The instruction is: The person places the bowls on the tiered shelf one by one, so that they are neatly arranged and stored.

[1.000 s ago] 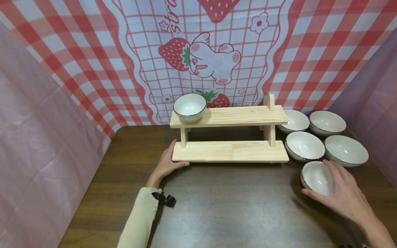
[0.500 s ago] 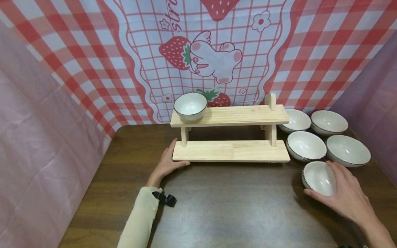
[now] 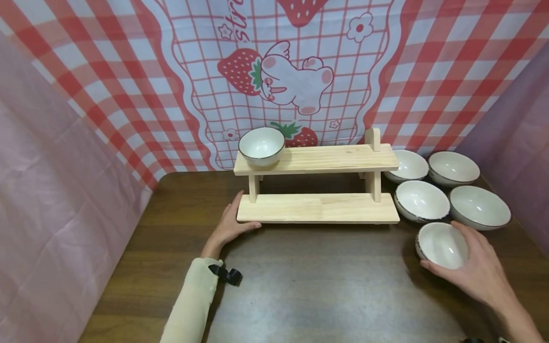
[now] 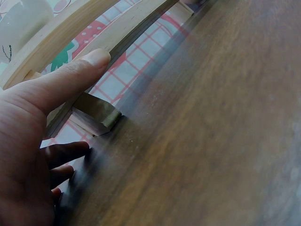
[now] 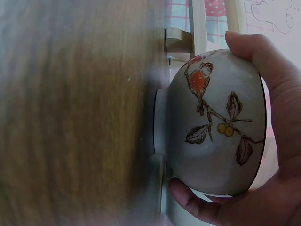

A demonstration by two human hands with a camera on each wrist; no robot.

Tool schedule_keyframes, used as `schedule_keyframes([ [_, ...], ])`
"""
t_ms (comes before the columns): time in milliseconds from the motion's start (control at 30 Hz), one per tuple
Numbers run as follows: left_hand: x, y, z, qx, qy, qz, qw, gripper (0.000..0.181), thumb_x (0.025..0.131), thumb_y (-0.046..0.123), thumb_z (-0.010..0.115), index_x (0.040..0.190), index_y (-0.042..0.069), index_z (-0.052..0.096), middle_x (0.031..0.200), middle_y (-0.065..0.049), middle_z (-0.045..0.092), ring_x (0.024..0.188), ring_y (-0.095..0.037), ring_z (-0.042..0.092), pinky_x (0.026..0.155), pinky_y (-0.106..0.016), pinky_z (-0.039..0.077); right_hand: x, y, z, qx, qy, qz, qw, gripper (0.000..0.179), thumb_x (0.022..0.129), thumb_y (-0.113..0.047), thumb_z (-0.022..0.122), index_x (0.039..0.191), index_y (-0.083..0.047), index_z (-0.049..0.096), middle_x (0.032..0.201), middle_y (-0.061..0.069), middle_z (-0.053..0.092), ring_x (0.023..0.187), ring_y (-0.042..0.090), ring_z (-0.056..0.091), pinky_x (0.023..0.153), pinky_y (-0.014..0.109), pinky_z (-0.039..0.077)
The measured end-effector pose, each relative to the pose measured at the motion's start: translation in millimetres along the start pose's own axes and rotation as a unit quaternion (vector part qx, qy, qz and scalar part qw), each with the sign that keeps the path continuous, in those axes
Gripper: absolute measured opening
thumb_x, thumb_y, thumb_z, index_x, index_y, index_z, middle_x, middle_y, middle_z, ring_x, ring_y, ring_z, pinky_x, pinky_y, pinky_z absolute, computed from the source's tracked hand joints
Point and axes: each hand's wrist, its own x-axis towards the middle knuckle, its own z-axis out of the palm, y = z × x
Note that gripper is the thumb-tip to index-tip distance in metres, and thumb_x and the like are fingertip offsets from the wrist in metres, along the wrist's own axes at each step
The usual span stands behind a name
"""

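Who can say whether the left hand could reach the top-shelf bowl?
Probably yes: the left hand touches the lower shelf at its left end, and nothing visible blocks the way to the bowl.

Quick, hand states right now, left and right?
Left hand: open, thumb against the lower shelf near its left end.
Right hand: closed on the nearest bowl, holding it between thumb and fingers.

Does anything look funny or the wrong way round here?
Yes, the cloth looks turned sideways: its cartoon animal lies on its side and the letters run upward. I see nothing spilled or broken; the bowls all face up.
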Motion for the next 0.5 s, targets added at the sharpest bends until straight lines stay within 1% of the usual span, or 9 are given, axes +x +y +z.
schedule_keyframes([
  [100,-0.5,-0.1,-0.3,0.003,0.002,0.003,1.0,0.117,0.074,0.042,0.087,0.162,0.016,0.015,0.164,-0.015,0.03,0.152,-0.044,0.022,0.122,-0.063,0.021,-0.1,-1.4,0.6,-0.001,-0.002,0.002,1.0,0.114,0.058,-0.031,0.094,0.151,0.0,0.036,0.142,0.039,0.041,0.127,0.06,0.038,0.094,0.07,0.03],
  [233,0.2,-1.7,0.0,0.007,0.002,0.005,1.0,0.117,0.074,0.044,0.087,0.162,0.015,0.015,0.163,-0.015,0.032,0.15,-0.044,0.026,0.118,-0.064,0.027,0.4,-2.7,0.4,-0.006,-0.003,0.003,1.0,0.115,0.057,-0.032,0.095,0.151,0.0,0.036,0.142,0.039,0.042,0.125,0.059,0.039,0.091,0.068,0.03],
  [333,0.7,-2.1,0.2,0.005,0.001,0.003,1.0,0.118,0.073,0.045,0.087,0.162,0.016,0.015,0.163,-0.015,0.032,0.15,-0.044,0.025,0.118,-0.064,0.027,1.9,-4.6,-0.4,-0.005,-0.003,0.0,1.0,0.116,0.056,-0.032,0.095,0.151,-0.001,0.036,0.142,0.039,0.042,0.123,0.058,0.039,0.09,0.067,0.03],
  [500,1.5,-1.9,-0.5,-0.001,0.002,0.005,1.0,0.118,0.073,0.044,0.087,0.162,0.016,0.015,0.163,-0.014,0.033,0.149,-0.043,0.027,0.118,-0.064,0.027,5.4,-11.4,-2.2,-0.006,-0.004,-0.002,1.0,0.116,0.057,-0.033,0.095,0.152,-0.003,0.036,0.142,0.039,0.042,0.121,0.058,0.04,0.089,0.067,0.031],
])
